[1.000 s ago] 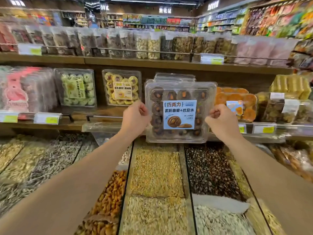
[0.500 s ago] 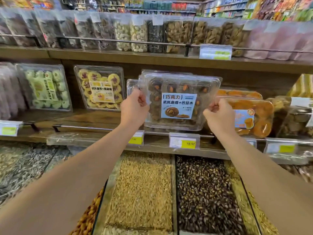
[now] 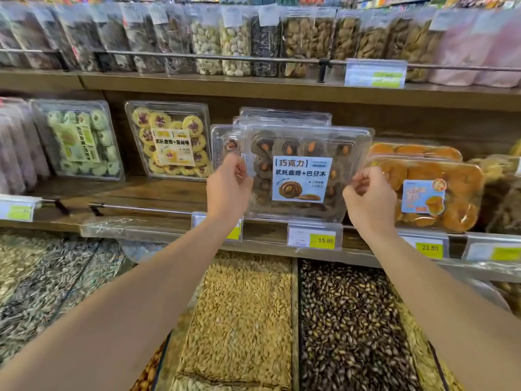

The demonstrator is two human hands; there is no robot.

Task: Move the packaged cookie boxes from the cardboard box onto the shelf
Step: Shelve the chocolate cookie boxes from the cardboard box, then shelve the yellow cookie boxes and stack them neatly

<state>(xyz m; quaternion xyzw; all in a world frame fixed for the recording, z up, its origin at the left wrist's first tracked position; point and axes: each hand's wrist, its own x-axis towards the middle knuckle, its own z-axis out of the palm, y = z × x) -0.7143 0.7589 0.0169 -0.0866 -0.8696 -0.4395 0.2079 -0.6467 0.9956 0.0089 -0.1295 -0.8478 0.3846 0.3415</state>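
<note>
A clear plastic box of chocolate cookies (image 3: 301, 179) with a blue-and-white label stands tilted back on the wooden shelf (image 3: 158, 193), its lower edge behind the front rail. It leans on several similar clear boxes (image 3: 284, 115) stacked behind it. My left hand (image 3: 228, 190) pinches the box's left edge. My right hand (image 3: 370, 201) has its fingers curled at the right edge. The cardboard box is not in view.
On the same shelf stand a yellow cookie box (image 3: 172, 142) and a green cookie box (image 3: 79, 139) to the left, and orange pastry boxes (image 3: 423, 190) to the right. Bagged nuts (image 3: 234, 43) fill the upper shelf. Open bins of seeds (image 3: 242, 320) lie below my arms.
Both hands carried the chocolate cookie box forward and set it down on the shelf against the stacked boxes. The view has drawn closer to the shelf.
</note>
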